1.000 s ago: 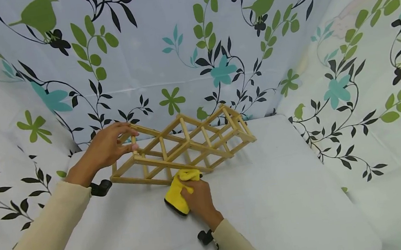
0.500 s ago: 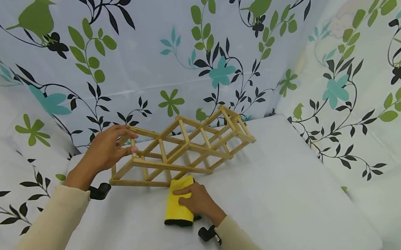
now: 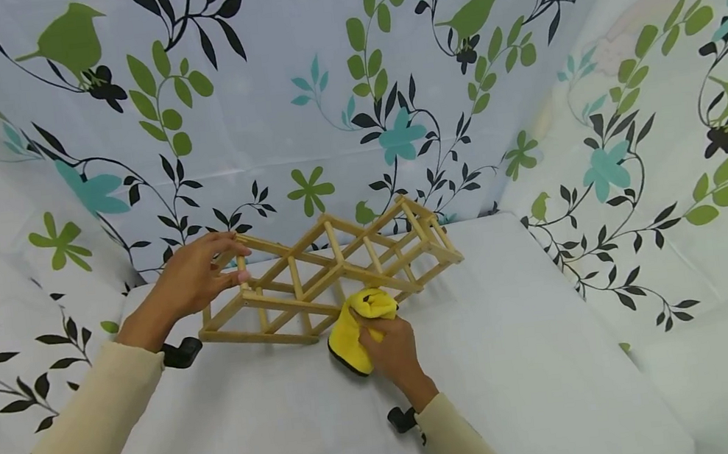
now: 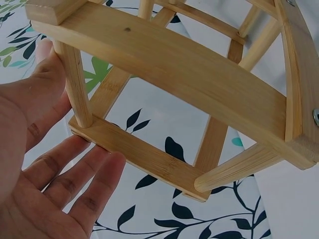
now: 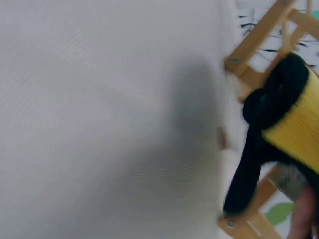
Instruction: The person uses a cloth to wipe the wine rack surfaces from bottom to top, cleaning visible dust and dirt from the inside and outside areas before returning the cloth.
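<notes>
A folding rack (image 3: 339, 266) of pale wooden bars and dowels stands stretched out on the white table. My left hand (image 3: 192, 278) holds its left end. Close up in the left wrist view, the thumb side of the left hand (image 4: 60, 184) lies around an upright dowel of the rack (image 4: 164, 64), with fingertips under a bar. My right hand (image 3: 395, 349) grips a bunched yellow cloth (image 3: 348, 340) with black edging against the rack's front lower bars. The right wrist view is blurred, with the cloth (image 5: 299, 124) over part of the rack (image 5: 259, 37); most of that hand is out of frame.
The white tabletop (image 3: 524, 358) spreads in front and to the right of the rack. Behind it hangs a curtain (image 3: 246, 121) printed with leaves and birds, and similar cloth (image 3: 682, 149) hangs at the right side. Small black devices (image 3: 182, 353) sit on both wrists.
The right hand drew the cloth slightly down and left, then moved it up and right along the rack's front bars. The left hand keeps its hold on the rack's end.
</notes>
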`<action>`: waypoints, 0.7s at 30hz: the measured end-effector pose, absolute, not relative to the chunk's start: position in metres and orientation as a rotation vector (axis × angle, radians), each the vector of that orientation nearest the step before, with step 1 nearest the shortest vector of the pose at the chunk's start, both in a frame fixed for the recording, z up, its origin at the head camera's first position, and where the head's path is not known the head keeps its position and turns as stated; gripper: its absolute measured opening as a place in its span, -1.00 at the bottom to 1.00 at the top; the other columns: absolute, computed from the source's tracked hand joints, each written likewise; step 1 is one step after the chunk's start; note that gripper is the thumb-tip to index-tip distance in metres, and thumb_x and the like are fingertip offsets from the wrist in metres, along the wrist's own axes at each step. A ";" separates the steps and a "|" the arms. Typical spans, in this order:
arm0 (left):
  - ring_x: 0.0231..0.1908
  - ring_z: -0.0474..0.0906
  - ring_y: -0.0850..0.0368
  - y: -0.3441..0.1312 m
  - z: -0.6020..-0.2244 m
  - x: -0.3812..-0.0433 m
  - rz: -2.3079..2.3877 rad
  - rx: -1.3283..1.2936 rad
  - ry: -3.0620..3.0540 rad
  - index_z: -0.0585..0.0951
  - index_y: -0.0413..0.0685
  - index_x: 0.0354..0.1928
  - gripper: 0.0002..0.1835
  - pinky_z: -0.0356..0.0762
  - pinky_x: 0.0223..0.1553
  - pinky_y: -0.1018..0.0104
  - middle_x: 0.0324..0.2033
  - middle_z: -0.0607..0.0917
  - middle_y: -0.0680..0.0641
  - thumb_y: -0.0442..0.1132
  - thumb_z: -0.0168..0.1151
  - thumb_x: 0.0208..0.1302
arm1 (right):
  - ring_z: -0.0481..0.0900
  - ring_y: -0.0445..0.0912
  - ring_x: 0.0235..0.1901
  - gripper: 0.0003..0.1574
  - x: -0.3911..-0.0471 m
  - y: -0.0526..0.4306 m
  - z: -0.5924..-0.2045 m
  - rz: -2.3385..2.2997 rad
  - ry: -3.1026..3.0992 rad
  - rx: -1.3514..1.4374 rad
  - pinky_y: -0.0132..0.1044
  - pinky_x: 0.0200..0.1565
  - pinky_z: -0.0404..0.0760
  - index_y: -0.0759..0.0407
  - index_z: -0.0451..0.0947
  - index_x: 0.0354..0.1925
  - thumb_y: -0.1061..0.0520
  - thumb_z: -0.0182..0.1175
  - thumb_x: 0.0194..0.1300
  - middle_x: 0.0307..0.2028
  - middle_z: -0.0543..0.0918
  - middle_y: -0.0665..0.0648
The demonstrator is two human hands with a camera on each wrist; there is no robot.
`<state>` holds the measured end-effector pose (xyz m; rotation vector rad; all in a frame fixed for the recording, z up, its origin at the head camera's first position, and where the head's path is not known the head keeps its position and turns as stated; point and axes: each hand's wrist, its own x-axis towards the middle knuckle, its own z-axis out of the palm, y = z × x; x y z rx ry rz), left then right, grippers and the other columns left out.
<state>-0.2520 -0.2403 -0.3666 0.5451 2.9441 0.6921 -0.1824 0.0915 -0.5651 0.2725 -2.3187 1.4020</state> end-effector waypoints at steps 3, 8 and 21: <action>0.04 0.73 -0.36 -0.239 -0.370 -0.252 0.695 0.572 2.953 0.68 -0.09 0.26 -0.54 0.55 0.21 -0.41 0.53 0.39 -0.36 -0.09 0.46 0.40 | 0.80 0.01 -0.07 -0.51 -0.180 0.094 -0.567 1.456 -2.228 0.268 -0.12 -0.03 0.82 0.01 0.82 0.08 0.37 0.34 0.24 0.04 0.84 0.17; 0.05 0.73 -0.38 -0.237 -0.371 -0.251 0.717 0.544 2.948 0.68 -0.08 0.25 -0.55 0.55 0.21 -0.42 0.54 0.38 -0.36 -0.10 0.46 0.39 | 0.76 -0.15 -0.21 -0.59 -0.177 0.094 -0.573 1.412 -2.321 0.231 -0.30 -0.15 0.78 0.04 0.84 0.04 0.33 0.34 0.27 -0.03 0.86 0.12; 0.09 0.71 -0.43 -0.237 -0.372 -0.247 0.722 0.534 2.957 0.66 -0.08 0.29 -0.52 0.45 0.29 -0.51 0.55 0.36 -0.37 -0.08 0.44 0.41 | 0.21 -0.25 -0.71 -0.50 -0.174 0.131 -0.580 1.140 -2.871 -0.062 -0.42 -0.68 0.25 -0.13 0.74 0.24 0.20 0.33 0.39 -0.37 0.78 0.15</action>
